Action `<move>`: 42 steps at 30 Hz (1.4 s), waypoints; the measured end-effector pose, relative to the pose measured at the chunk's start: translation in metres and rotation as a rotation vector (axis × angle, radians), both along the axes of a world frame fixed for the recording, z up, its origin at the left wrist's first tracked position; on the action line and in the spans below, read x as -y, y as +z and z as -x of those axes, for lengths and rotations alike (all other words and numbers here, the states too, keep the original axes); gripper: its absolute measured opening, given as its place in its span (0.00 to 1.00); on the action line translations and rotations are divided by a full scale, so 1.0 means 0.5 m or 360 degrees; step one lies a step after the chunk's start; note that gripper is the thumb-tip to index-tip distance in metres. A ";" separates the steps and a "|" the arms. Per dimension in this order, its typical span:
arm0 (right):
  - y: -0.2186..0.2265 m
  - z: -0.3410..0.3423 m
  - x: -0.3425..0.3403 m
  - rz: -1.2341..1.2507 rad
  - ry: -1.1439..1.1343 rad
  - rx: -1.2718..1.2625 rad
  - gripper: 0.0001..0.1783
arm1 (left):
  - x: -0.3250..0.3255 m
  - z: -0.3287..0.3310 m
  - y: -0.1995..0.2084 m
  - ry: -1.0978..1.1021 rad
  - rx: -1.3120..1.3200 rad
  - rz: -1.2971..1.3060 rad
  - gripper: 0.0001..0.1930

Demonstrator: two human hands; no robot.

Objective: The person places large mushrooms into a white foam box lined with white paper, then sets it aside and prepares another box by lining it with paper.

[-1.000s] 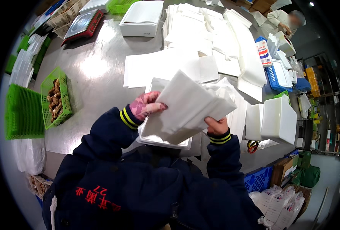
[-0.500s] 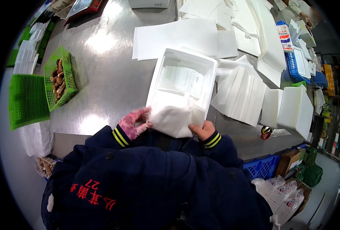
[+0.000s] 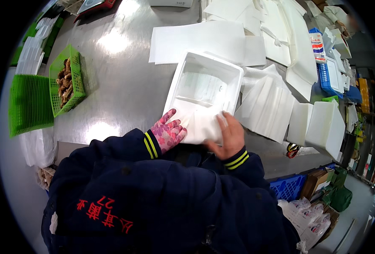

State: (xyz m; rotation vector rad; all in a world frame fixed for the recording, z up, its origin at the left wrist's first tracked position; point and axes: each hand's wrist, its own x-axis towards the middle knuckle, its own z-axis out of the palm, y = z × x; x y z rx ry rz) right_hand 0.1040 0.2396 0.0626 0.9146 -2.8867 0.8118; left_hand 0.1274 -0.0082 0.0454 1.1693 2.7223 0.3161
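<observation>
- My left hand [image 3: 168,134], in a pink flowered glove, lies flat with fingers spread on the white sheet [image 3: 198,125] draped over the near end of the white foam box [image 3: 204,91].
- My bare right hand [image 3: 229,136] presses the sheet's right side, fingers together.
- The box sits at the near edge of the steel table [image 3: 120,76], straight ahead of both hands.
- Its long axis runs away from me, leaning slightly right, open side up.
- Both hands are about equally near.

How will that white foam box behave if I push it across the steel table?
The white foam box is probably very light and stiff, so it should slide easily on the shiny steel table. Its thin walls look fragile; press gently. Being empty, it may tip.
</observation>
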 end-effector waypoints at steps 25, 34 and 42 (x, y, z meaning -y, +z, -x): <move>-0.193 0.225 0.092 -0.0948 -0.0119 0.1098 0.24 | -0.064 0.147 -0.160 0.0172 0.0253 0.0222 0.11; -0.199 0.108 0.092 -0.1275 0.0020 0.0807 0.24 | -0.080 0.147 -0.119 0.0265 0.0102 0.0290 0.16; -0.186 0.120 0.108 -0.1147 -0.0042 0.1088 0.17 | -0.086 0.142 -0.160 0.0521 0.0427 0.0620 0.14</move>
